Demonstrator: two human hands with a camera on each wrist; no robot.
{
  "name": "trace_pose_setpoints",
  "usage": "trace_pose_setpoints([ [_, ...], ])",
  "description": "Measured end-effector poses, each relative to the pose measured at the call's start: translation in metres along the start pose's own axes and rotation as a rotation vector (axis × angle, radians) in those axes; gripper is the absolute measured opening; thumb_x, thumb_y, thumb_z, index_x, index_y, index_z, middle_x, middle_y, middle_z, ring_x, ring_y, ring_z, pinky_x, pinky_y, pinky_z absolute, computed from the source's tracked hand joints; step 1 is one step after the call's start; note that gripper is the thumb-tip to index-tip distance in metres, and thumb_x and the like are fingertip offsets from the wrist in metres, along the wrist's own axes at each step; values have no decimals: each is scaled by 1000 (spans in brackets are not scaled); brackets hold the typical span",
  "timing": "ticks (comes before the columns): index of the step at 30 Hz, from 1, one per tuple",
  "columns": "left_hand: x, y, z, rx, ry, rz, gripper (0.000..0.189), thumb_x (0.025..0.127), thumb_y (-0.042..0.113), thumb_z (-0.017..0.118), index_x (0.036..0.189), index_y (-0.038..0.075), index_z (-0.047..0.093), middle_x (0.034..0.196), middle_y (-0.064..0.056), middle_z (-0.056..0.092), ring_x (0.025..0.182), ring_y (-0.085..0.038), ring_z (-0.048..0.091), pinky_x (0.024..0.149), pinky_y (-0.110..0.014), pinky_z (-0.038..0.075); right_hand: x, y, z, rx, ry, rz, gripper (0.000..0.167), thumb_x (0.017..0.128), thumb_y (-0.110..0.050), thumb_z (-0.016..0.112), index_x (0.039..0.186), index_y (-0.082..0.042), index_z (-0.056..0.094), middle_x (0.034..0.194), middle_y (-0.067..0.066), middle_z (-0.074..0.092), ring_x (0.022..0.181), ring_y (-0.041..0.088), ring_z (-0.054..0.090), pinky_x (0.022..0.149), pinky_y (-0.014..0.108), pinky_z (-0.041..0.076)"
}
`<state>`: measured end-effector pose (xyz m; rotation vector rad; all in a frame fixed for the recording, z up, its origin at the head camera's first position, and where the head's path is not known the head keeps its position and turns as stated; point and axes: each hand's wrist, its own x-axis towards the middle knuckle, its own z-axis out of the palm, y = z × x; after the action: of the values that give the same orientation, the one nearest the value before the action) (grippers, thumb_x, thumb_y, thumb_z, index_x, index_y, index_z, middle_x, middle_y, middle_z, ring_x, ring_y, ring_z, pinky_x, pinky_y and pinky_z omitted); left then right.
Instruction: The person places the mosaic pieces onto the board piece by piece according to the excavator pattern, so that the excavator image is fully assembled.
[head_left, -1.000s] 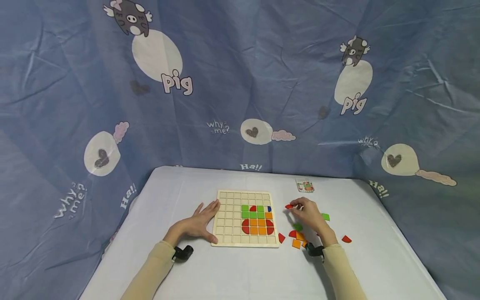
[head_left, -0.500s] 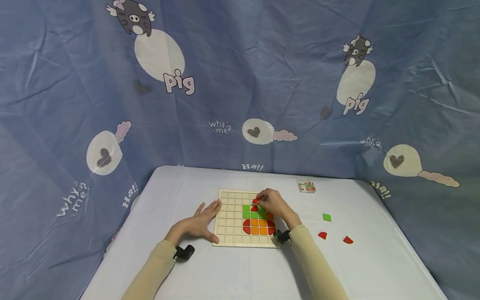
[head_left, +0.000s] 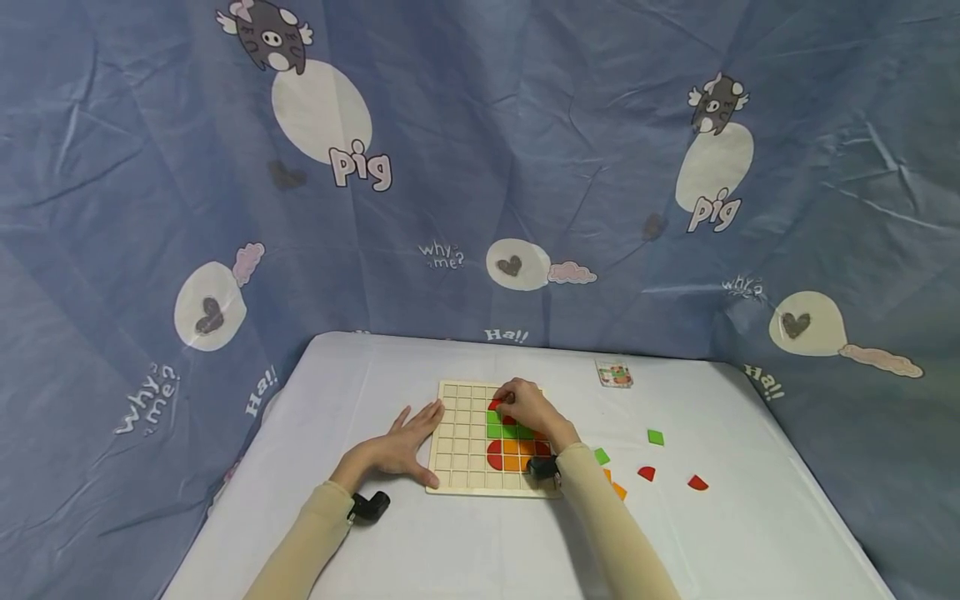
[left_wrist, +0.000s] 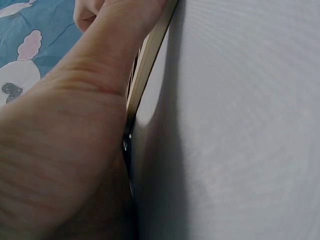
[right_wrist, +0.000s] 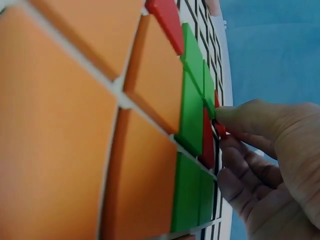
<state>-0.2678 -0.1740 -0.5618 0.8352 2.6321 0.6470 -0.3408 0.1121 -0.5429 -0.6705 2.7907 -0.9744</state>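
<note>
My right hand [head_left: 527,406] pinches a red quarter-circle tile [head_left: 494,405] at the board, just above the left green square [head_left: 493,423]. In the right wrist view, thumb and fingers meet at that tile's edge [right_wrist: 220,129]; whether it lies flat in a slot cannot be seen. The pale wooden grid board [head_left: 457,433] carries green, red and orange tiles on its right half, partly hidden by the hand and sleeve. With fingers spread, my left hand [head_left: 397,450] rests along the board's left edge. The left wrist view shows that hand against the board's side [left_wrist: 150,55].
Loose tiles lie to the right: a green square [head_left: 656,437], two red quarter-circles [head_left: 647,473] and, partly behind the right sleeve, orange pieces [head_left: 618,491] and another green piece [head_left: 602,456]. A picture card [head_left: 614,374] lies at the back right. A patterned cloth hangs behind the table.
My right hand has carried the red quarter-circle leftward from beside the board to over its upper rows, then slightly further left. My left hand stays in place at the board.
</note>
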Motion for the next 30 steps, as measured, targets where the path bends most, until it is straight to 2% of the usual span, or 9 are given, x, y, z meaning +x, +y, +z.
trace_pose_setpoints([
  [11,0,-2,2,-2,5,5,133,64,66,77,155,4,2,163,-11,-4,151,-28,-4,119,-55,-11,1,-1,0,39,-14,33,11,89,-10,68,98,-10,73,100,4,61,81,12,56,72,25,52],
  [21,1,-1,0,6,3,0,132,64,66,77,155,5,2,163,-10,-5,151,-27,-5,119,-54,-12,1,-4,-1,59,-18,41,13,89,-8,66,100,-8,72,95,3,63,78,12,56,69,24,51],
  [26,1,1,0,-6,-2,9,133,64,65,78,154,2,3,163,-13,-3,151,-30,-3,119,-56,-10,0,-5,-1,84,-26,54,10,87,-8,69,97,-7,70,89,3,64,74,12,57,64,22,51],
  [30,1,1,0,7,-2,8,133,64,66,77,154,2,3,163,-13,-3,151,-30,-3,119,-57,-10,1,-5,0,88,-19,57,9,87,-10,70,96,-7,70,90,3,64,76,11,57,64,22,51],
])
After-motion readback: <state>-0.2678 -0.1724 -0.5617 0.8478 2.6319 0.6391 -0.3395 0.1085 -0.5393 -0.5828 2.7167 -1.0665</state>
